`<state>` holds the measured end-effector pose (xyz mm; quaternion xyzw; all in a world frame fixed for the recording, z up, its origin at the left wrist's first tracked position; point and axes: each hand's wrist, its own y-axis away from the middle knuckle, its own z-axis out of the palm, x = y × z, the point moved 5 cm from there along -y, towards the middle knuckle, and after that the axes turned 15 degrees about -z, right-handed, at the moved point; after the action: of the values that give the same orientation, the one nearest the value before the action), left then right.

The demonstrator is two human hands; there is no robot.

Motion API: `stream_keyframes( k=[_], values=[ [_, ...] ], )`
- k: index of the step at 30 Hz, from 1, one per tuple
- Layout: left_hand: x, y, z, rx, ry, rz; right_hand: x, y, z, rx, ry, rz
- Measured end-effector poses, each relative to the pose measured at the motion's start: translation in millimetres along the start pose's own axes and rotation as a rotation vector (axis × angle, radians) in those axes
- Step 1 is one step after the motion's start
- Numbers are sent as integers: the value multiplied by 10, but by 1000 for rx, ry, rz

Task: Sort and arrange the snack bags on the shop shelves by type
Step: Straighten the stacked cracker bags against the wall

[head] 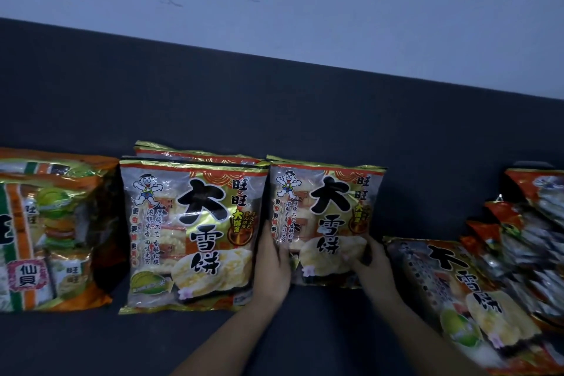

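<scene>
Gold-edged snack bag (326, 217) is standing upright on the dark shelf (274, 342), touching a matching bag (192, 232) on its left. The left hand (271, 262) is gripping its lower left edge and the right hand (370, 262) is gripping its lower right corner, fingers curled round it. Further right a third bag (467, 293) is seemingly lying flat.

- A dark grey, matte shelf (274, 119) spreads under and beyond the left hand (271, 265) and the right hand (374, 265); whether its far part is board or back panel cannot be told.
- Past both hands it meets a pale bluish-white wall (305, 9) along a slanted line, higher on the left hand's side.
- Faint dark scuff marks (171, 2) dot the wall, far beyond the left hand.
- The light is dim and cool, with soft shadows.
</scene>
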<state>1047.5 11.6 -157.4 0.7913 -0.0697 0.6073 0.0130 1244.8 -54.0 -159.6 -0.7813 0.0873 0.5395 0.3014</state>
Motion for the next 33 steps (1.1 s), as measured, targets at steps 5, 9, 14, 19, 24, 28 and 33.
stream_keyframes(
  k=[5,9,14,19,24,28,33],
  values=[
    [-87,-110,54,28,55,-75,122,-74,142,6,-30,-4],
    [-108,-140,101,66,90,-132,180,-94,180,7,-38,-20],
    [-163,-20,170,146,54,-210,237,-78,198,-22,-96,34],
    [-174,182,306,155,17,-369,252,-36,122,-92,-18,55],
    [-110,422,529,115,52,-478,215,-13,-63,-89,93,52],
    [-1,547,734,95,155,-530,166,38,-210,-116,81,100],
    [39,496,776,118,127,-521,-15,107,-81,-235,-66,76]
  ],
)
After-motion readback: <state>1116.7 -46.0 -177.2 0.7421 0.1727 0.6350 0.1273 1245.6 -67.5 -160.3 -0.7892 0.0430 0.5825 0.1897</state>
